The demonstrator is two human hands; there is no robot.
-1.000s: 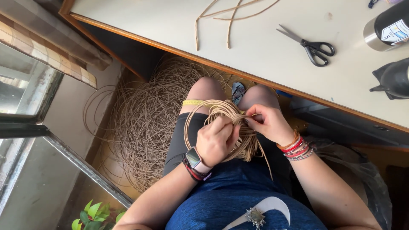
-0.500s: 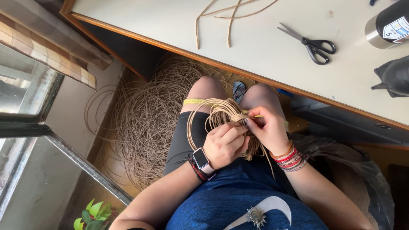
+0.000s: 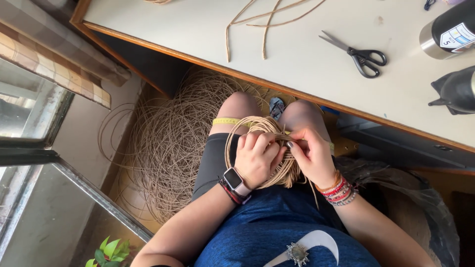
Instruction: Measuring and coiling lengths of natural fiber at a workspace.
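The left hand [image 3: 256, 157] grips a coil of tan cord [image 3: 267, 129] on the person's lap. The right hand [image 3: 311, 154], just beside it, pinches one strand. Best to keep the loops tight together so none slip.

At the upper right edge of the frame a dark cylindrical container [image 3: 452, 29] with a silvery metal end lies on the pale tabletop [image 3: 307, 54]. It bears a label [image 3: 459, 37], a roughly rectangular patch, white with blue and red markings, cut off by the picture's edge. Lower in the frame, just left of centre, a smartwatch [image 3: 235, 180] sits on one wrist; its small rounded-square screen is dark and blank, set in a pale band.
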